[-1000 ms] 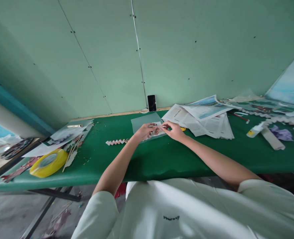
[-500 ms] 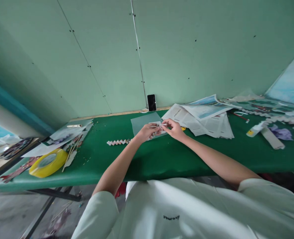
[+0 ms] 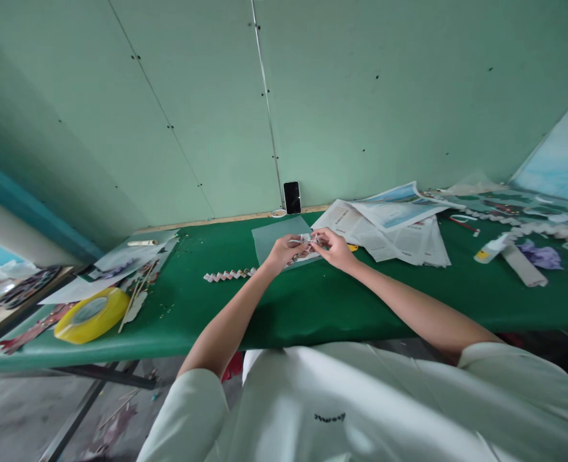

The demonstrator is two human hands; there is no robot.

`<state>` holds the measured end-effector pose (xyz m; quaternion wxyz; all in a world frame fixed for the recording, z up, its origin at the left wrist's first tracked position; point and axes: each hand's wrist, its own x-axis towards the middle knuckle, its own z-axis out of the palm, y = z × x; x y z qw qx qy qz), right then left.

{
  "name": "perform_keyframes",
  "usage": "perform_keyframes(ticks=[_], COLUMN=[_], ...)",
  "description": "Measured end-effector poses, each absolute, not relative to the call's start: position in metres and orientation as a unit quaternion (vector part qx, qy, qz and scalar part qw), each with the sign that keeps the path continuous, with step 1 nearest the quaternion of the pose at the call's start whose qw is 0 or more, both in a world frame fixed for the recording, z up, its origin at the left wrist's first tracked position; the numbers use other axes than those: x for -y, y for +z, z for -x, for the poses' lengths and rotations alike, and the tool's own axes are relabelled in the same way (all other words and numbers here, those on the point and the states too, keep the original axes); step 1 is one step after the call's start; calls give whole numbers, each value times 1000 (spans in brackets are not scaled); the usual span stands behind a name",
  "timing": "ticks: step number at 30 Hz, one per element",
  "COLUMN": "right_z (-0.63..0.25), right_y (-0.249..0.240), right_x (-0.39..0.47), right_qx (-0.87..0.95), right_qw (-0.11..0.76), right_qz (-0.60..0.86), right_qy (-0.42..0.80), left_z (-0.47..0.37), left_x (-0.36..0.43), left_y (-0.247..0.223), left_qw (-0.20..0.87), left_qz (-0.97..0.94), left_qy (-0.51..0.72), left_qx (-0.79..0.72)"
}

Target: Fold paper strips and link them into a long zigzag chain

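Close together above the green table [image 3: 288, 314], my two hands meet over a translucent sheet [image 3: 269, 236]. My left hand [image 3: 284, 251] has its fingers wrapped round a folded paper strip, whose pale, patterned folds show between the hands. A pinch of my right hand [image 3: 330, 247] meets the small whitish folded paper piece [image 3: 307, 240] at the strip's end. The fingertips partly hide where the pieces join. A zigzag folded paper chain [image 3: 226, 276] lies on the table left of my left hand.
A phone [image 3: 292, 197] leans on the wall. Printed papers [image 3: 394, 237] lie right of my hands, with a glue bottle [image 3: 491, 249] and a purple crumpled item [image 3: 541, 255] farther right. Yellow tape [image 3: 91, 316], sticks [image 3: 138, 292] and sheets are at left.
The fingers of both hands have shifted slightly around the folded paper, and the piece between them is turned a little. The whole view has moved slightly.
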<state>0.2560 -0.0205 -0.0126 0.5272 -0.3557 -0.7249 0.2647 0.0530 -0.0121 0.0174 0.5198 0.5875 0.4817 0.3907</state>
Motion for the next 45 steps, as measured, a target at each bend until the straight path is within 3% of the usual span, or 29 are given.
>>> perform_keyframes(ticks=[17,45], right_z=[-256,-257], right_y=[-13,-20], right_x=[20,18], right_qx=[750,787], right_qw=[508,479], right_qz=[364,371], right_qy=[214,118], left_z=[-52,-49], left_x=[14,9], left_y=[18,8], left_qw=[528,404], left_qz=[-608,-721], left_qy=[383,376], left_qx=[-452,-419])
